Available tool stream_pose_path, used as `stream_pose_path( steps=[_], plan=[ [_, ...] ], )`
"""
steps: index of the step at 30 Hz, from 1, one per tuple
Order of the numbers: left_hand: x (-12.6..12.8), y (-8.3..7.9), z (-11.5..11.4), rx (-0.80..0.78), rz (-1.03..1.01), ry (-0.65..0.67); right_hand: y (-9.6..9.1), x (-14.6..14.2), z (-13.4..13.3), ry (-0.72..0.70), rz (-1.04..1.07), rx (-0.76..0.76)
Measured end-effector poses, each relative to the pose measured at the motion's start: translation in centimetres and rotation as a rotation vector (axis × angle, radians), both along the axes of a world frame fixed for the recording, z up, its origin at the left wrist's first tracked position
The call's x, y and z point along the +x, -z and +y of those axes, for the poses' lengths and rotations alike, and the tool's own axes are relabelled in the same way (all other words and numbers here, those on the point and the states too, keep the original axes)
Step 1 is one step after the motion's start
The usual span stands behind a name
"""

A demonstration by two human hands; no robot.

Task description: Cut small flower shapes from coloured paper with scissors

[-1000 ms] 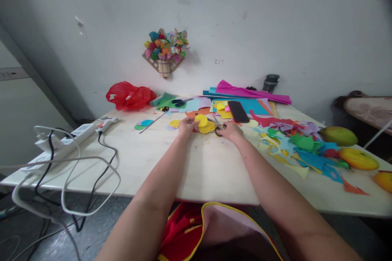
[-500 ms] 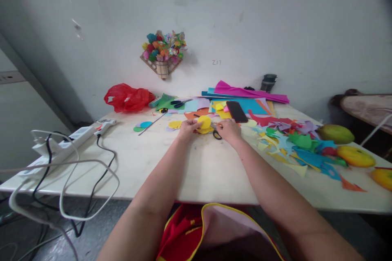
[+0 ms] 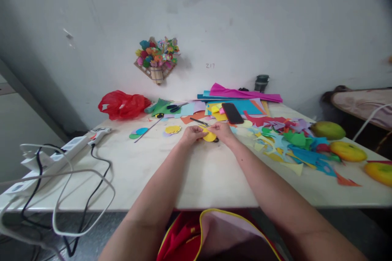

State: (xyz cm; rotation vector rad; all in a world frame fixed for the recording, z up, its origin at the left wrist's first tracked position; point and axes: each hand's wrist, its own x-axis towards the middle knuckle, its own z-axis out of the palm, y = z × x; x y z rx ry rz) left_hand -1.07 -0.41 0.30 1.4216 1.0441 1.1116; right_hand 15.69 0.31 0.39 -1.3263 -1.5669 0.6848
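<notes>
Both my hands meet at the middle of the white table (image 3: 211, 175). My left hand (image 3: 190, 134) is closed, pinching the left edge of a yellow paper circle (image 3: 210, 136). My right hand (image 3: 223, 131) is closed at the circle's right side, over the black handle of a pair of scissors (image 3: 199, 122) whose thin blades point up and to the left behind the hands. A second yellow cut-out (image 3: 172, 129) lies just left of my left hand.
A black phone (image 3: 232, 113) lies on coloured paper sheets (image 3: 245, 94) behind the hands. Paper scraps (image 3: 294, 144) and mangoes (image 3: 327, 130) fill the right side. A red plastic bag (image 3: 122, 105), other scissors (image 3: 174, 108) and a power strip (image 3: 61, 154) with cables are on the left.
My hands have drawn closer together around the yellow circle and come slightly toward me. The scissors' blades now show above my left hand. The view has shifted a little.
</notes>
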Motion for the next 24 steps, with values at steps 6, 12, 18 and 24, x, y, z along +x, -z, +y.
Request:
stream_pose_path(
  steps=[6,12,18,24],
  plan=[
    [0.2,-0.2,0.0,0.012,-0.006,0.019,0.5,0.1,0.2,0.055,-0.161,0.151],
    [0.5,-0.3,0.1,0.032,-0.118,-0.054,0.4,-0.2,0.0,0.095,-0.105,0.275],
    [0.6,-0.1,0.0,-0.020,-0.115,-0.008,0.5,-0.6,0.6,0.029,0.114,0.176],
    [0.6,0.3,0.9,-0.019,-0.210,-0.086,-1.7,3.1,0.6,0.334,-0.192,0.090]
  ],
)
